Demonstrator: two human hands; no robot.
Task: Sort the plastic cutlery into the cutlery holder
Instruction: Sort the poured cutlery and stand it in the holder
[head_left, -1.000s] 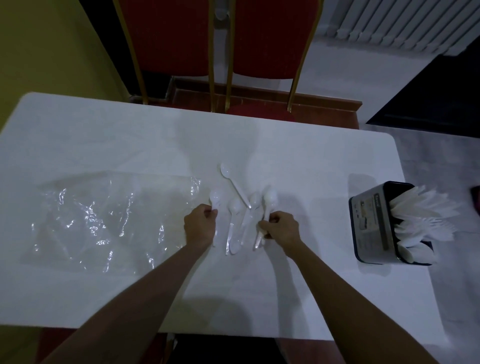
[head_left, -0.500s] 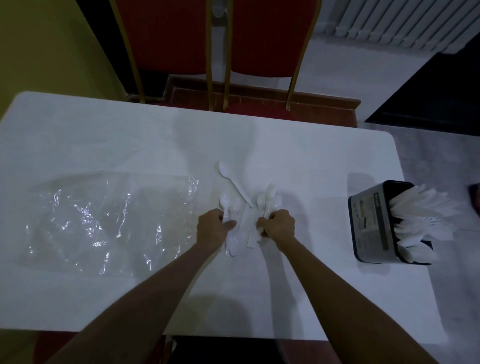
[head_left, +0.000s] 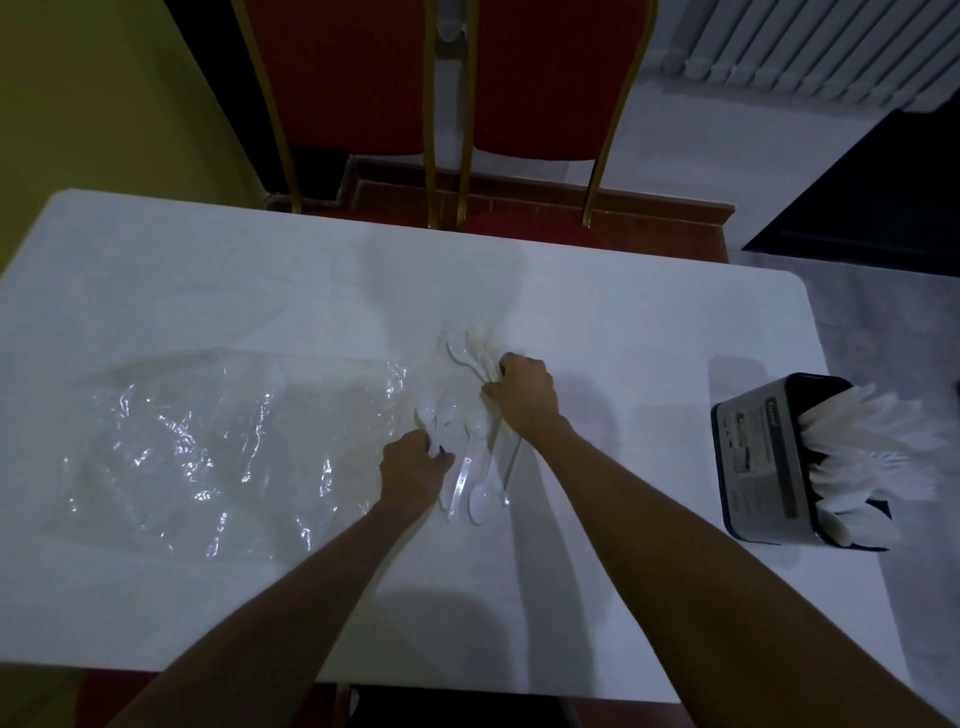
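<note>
Mid-table, beside an empty bag (head_left: 208, 447), the left hand (head_left: 410, 470) curls loosely over loose spoons (head_left: 470, 467); the right hand (head_left: 524, 392) closes on a bunch. They are light, slippery, springy: pinch the handles. The holder (head_left: 758, 462) stands at the right edge.

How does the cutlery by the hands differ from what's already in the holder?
The loose spoons lie flat on the table; the cutlery in the holder stands up, fanned out. The loose spoons are few and scattered between the left hand and right hand; the holder is packed. Both are white plastic.
</note>
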